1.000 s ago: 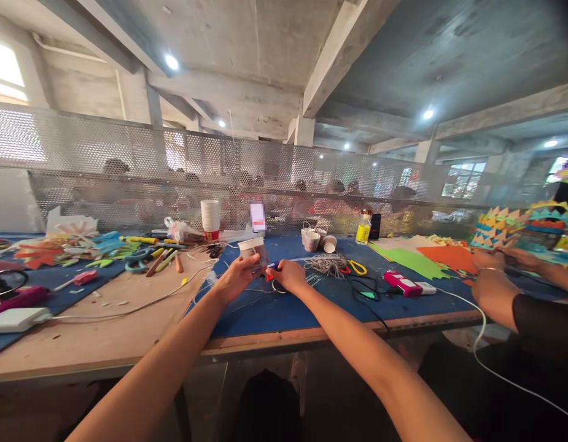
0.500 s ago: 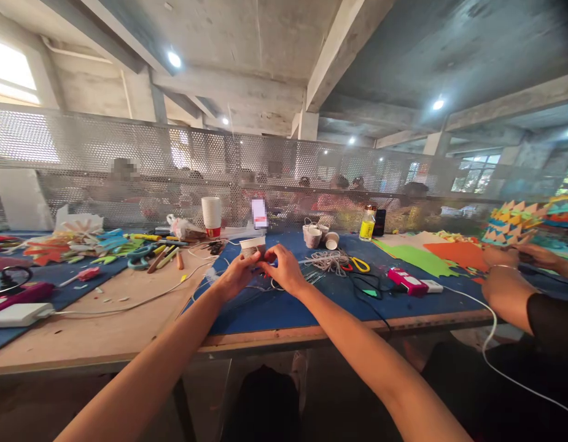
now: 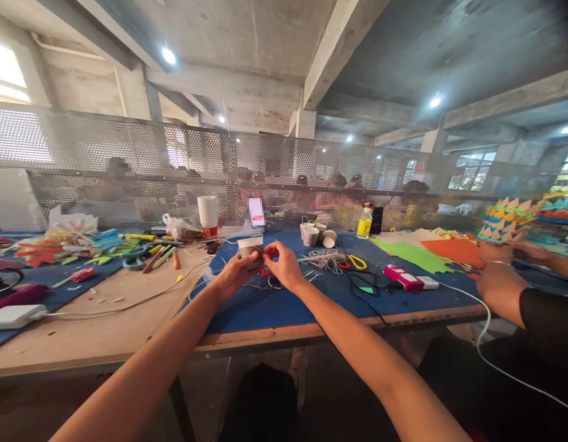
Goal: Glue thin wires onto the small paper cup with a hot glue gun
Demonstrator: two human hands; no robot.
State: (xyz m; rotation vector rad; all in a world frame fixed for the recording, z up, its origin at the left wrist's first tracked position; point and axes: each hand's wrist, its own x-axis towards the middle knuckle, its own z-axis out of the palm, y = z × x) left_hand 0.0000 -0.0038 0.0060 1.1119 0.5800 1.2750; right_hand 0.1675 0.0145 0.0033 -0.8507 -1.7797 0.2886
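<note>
A small white paper cup [image 3: 249, 244] with a grey-brown wrapped band stands upright in my left hand [image 3: 232, 277], whose fingers curl round its near side. Against the right side of the cup, my right hand [image 3: 284, 266] is closed with thumb and fingertips pinched together; what they pinch is too small to make out. Right of my hands lies a loose bundle of grey cord [image 3: 327, 259]. Scissors with yellow and red handles [image 3: 356, 263] rest beside it. Several wrapped cups [image 3: 310, 234] stand behind the bundle, one tipped over [image 3: 329, 239].
A stack of white cups [image 3: 207, 215], a phone [image 3: 256, 212] and a yellow-labelled bottle [image 3: 365, 222] line the back. Tools and paper scraps lie left. A pink device [image 3: 403, 278] trails a white cable. Another person's hands [image 3: 500, 270] work at the right.
My right fingertips have moved slightly up and back along the cup's side, and the cup shows a little more. The view has shifted slightly.
</note>
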